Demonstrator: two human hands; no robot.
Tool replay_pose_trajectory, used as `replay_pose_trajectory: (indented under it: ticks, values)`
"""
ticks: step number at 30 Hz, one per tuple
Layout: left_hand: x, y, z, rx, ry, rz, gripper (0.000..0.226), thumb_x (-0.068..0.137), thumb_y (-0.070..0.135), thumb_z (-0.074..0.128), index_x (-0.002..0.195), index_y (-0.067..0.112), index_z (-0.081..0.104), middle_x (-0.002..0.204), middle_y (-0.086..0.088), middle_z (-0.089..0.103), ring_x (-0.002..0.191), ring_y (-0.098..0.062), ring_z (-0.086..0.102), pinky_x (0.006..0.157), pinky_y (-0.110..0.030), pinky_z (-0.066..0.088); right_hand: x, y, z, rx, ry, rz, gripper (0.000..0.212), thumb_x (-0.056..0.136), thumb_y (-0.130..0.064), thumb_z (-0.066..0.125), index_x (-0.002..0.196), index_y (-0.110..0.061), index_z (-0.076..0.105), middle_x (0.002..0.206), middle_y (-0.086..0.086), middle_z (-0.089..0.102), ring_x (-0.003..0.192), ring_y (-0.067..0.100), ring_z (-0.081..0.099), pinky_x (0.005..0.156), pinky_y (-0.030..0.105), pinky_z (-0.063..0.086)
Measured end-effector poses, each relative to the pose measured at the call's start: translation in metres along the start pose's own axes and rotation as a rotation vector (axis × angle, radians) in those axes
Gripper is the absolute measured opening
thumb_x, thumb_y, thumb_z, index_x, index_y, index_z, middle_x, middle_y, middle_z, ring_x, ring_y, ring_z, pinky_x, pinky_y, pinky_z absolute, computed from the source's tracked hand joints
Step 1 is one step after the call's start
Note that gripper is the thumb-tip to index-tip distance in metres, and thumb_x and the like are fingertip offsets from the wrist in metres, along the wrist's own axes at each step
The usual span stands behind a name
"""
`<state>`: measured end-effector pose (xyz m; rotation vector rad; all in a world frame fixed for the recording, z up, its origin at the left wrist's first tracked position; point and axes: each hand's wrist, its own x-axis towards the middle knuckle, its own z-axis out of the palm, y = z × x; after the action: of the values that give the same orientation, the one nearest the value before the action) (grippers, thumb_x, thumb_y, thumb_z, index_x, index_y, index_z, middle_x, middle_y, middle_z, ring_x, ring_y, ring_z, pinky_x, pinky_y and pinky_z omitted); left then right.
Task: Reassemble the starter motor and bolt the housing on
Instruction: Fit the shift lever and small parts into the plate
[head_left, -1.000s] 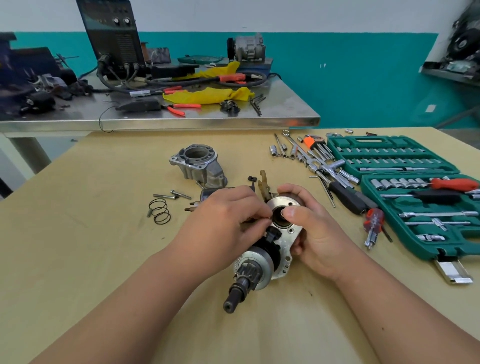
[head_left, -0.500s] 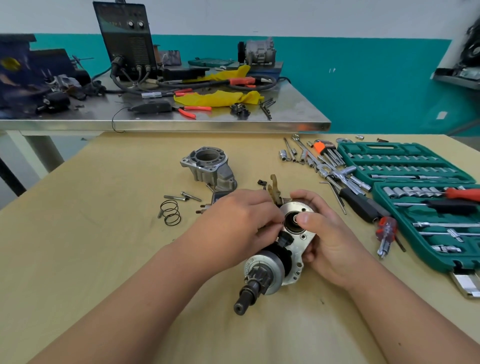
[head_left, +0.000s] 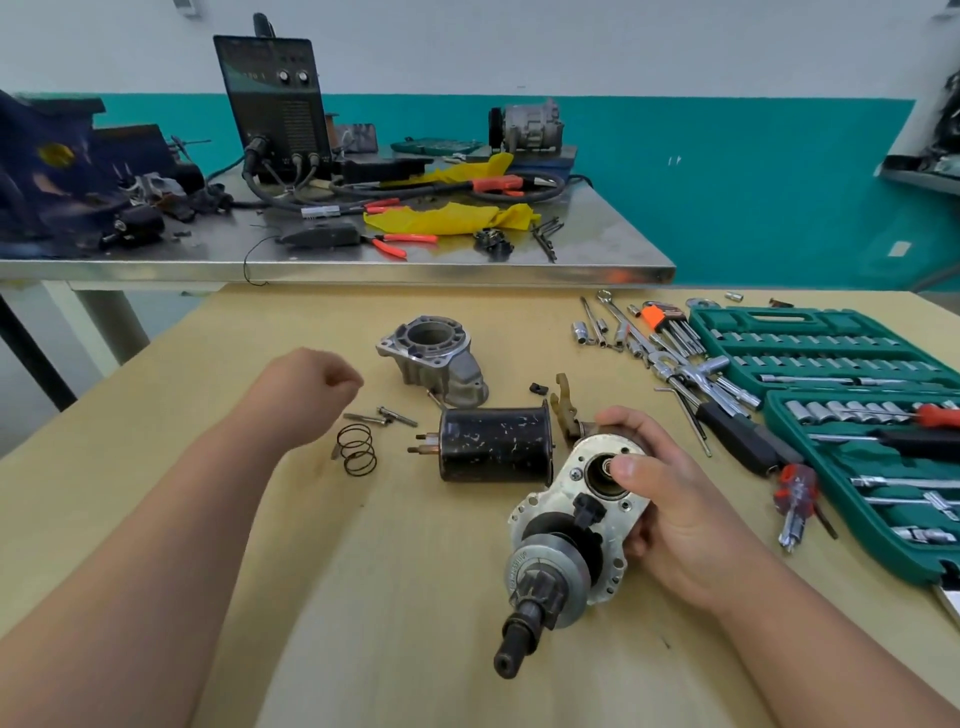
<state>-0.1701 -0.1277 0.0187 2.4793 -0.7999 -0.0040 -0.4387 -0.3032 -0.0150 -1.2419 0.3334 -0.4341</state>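
Clearly early: the left grip (head_left: 311, 384) is hovering curled, its contents unclear, just left of the spring (head_left: 357, 450), bolts (head_left: 397, 415) and loose housing (head_left: 434, 358). Right of those, the motor body (head_left: 493, 444) is lying apart. The right grip (head_left: 670, 514) is clutching the pinion assembly (head_left: 566, 545); beyond it, the open case (head_left: 831, 318) is holding sockets (head_left: 810, 410).

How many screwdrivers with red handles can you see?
2. One red-and-black screwdriver lies on the wooden table, just left of the green tool case. The other, a red screwdriver, sits inside that case near the right edge. More may be hidden off-frame.
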Motion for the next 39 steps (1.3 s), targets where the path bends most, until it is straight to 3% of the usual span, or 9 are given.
replay_pose_trajectory:
  ticks: [2, 5, 11, 15, 20, 29, 36, 39]
  values:
    - [0.008, -0.011, 0.007, 0.042, -0.123, -0.007, 0.011, 0.088, 0.023, 0.066, 0.096, 0.026, 0.072, 0.092, 0.007, 0.066, 0.079, -0.009, 0.055, 0.075, -0.024, 0.038, 0.0, 0.0, 0.0, 0.0, -0.007, 0.001, 0.038, 0.064, -0.015, 0.061, 0.1, -0.025, 0.063, 0.072, 0.002, 0.061, 0.043, 0.014, 0.045, 0.032, 0.018, 0.028]
    - [0.013, -0.017, 0.01, 0.076, -0.195, 0.035, 0.008, 0.085, 0.025, 0.07, 0.083, 0.033, 0.07, 0.09, 0.01, 0.065, 0.076, -0.001, 0.053, 0.069, -0.024, 0.037, 0.0, -0.001, -0.001, 0.001, -0.021, 0.0, 0.034, 0.062, -0.015, 0.062, 0.093, -0.029, 0.067, 0.076, 0.004, 0.063, 0.045, 0.015, 0.048, 0.031, 0.018, 0.03]
    - [0.013, -0.025, 0.007, 0.079, -0.184, 0.132, 0.017, 0.087, 0.024, 0.065, 0.076, 0.037, 0.069, 0.088, 0.021, 0.06, 0.078, 0.003, 0.054, 0.062, -0.012, 0.036, 0.004, -0.002, 0.002, -0.01, 0.002, 0.009, 0.033, 0.062, -0.016, 0.061, 0.091, -0.03, 0.067, 0.081, 0.008, 0.059, 0.048, 0.018, 0.044, 0.032, 0.017, 0.028]
    - [0.014, -0.013, 0.02, 0.088, -0.137, 0.148, 0.009, 0.088, 0.031, 0.065, 0.082, 0.028, 0.072, 0.081, 0.015, 0.063, 0.075, 0.0, 0.054, 0.06, -0.018, 0.04, 0.004, -0.002, 0.003, -0.012, 0.01, 0.013, 0.038, 0.062, -0.016, 0.061, 0.1, -0.025, 0.063, 0.08, 0.006, 0.06, 0.047, 0.017, 0.044, 0.032, 0.017, 0.027]
    - [0.023, -0.001, 0.026, 0.123, -0.17, 0.086, 0.017, 0.08, 0.04, 0.074, 0.081, 0.022, 0.072, 0.079, 0.003, 0.069, 0.074, -0.013, 0.061, 0.067, -0.03, 0.053, 0.002, -0.002, 0.003, -0.031, 0.001, 0.008, 0.048, 0.058, -0.016, 0.066, 0.105, -0.022, 0.059, 0.075, 0.003, 0.06, 0.047, 0.017, 0.044, 0.032, 0.018, 0.029]
    - [0.028, 0.007, 0.038, 0.141, -0.124, 0.108, 0.02, 0.079, 0.043, 0.072, 0.078, 0.024, 0.069, 0.079, 0.004, 0.067, 0.074, -0.013, 0.06, 0.067, -0.03, 0.052, 0.003, -0.001, 0.001, -0.03, -0.002, 0.003, 0.042, 0.065, -0.016, 0.061, 0.106, -0.022, 0.059, 0.072, 0.0, 0.061, 0.046, 0.015, 0.046, 0.031, 0.018, 0.029]
    - [0.028, 0.009, 0.043, 0.134, -0.11, 0.134, 0.01, 0.084, 0.026, 0.067, 0.074, 0.023, 0.064, 0.083, 0.003, 0.066, 0.074, -0.013, 0.057, 0.063, -0.026, 0.042, 0.004, -0.001, 0.001, -0.024, 0.002, 0.008, 0.04, 0.064, -0.015, 0.06, 0.103, -0.024, 0.06, 0.072, 0.0, 0.061, 0.046, 0.015, 0.046, 0.032, 0.017, 0.028]
    - [0.021, 0.013, 0.027, 0.018, -0.007, 0.117, 0.01, 0.084, 0.02, 0.063, 0.075, 0.022, 0.064, 0.081, 0.003, 0.066, 0.071, -0.01, 0.057, 0.058, -0.025, 0.042, 0.006, 0.0, 0.003, -0.011, 0.031, 0.031, 0.034, 0.064, -0.016, 0.06, 0.097, -0.027, 0.064, 0.069, 0.001, 0.059, 0.045, 0.015, 0.044, 0.032, 0.018, 0.027]
